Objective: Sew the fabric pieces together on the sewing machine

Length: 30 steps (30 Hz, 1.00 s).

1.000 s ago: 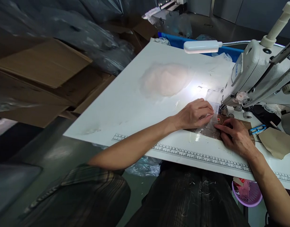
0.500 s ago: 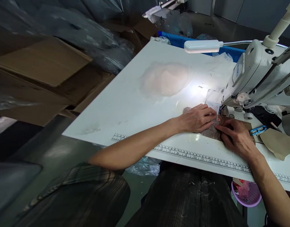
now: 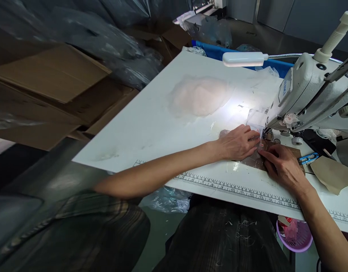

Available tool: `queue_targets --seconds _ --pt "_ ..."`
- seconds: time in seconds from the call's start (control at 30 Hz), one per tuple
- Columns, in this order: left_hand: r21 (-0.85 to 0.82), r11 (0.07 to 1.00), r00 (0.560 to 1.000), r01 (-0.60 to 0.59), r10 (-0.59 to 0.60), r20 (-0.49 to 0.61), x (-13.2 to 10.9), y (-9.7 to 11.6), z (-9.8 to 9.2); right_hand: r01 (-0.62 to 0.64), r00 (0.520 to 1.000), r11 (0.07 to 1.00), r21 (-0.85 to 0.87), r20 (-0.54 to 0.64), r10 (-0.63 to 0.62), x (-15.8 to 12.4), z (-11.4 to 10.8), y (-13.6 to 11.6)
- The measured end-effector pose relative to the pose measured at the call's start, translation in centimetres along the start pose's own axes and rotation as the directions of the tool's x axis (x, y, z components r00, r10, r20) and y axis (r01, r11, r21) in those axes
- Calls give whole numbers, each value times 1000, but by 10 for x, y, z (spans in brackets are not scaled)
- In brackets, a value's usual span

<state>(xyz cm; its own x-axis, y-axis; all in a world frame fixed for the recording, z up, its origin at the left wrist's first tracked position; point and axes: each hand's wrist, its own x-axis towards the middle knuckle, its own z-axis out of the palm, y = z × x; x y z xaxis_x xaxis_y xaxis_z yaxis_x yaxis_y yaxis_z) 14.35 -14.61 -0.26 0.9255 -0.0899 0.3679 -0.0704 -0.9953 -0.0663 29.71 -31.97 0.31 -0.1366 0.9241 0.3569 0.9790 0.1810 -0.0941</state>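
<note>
A thin, see-through piece of material (image 3: 255, 118) lies at the needle area of a white sewing machine (image 3: 304, 87). My left hand (image 3: 240, 142) rests on this piece just left of the presser foot, fingers bent and close together, pressing it down. My right hand (image 3: 280, 160) is in front of the foot, thumb and index finger pinched at the near edge of the piece. Under both hands is a brown plate (image 3: 253, 161) on the table. The fingertips are small in view, and the right hand's other fingers are curled under.
The white table (image 3: 151, 113) has a printed ruler along its front edge. Blue thread snips (image 3: 308, 158) and a tan scrap (image 3: 333, 174) lie right of my right hand. A lamp (image 3: 244, 59) hangs above. Cardboard boxes (image 3: 49, 71) stand left, a purple basket (image 3: 300, 240) below.
The view has shifted slightly, and my left forearm and elbow sit a little further left. Both hands keep nearly the same places by the presser foot.
</note>
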Motion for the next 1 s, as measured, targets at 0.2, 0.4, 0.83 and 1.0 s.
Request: queue_targets --seconds 0.2,0.4,0.83,1.0 --pt "-52 998 994 -21 26 102 16 -19 -4 -73 995 990 -118 61 81 7 -1 1" --pt "-127 991 997 52 -44 64 12 -18 -4 -61 997 986 -152 31 66 6 0 -8" --pt "-193 981 1000 -17 17 0 5 -24 2 -117 992 978 -171 35 124 3 1 -19" --pt "-212 977 1000 -14 12 -11 5 -25 4 -135 988 981 -142 52 143 3 0 -20"
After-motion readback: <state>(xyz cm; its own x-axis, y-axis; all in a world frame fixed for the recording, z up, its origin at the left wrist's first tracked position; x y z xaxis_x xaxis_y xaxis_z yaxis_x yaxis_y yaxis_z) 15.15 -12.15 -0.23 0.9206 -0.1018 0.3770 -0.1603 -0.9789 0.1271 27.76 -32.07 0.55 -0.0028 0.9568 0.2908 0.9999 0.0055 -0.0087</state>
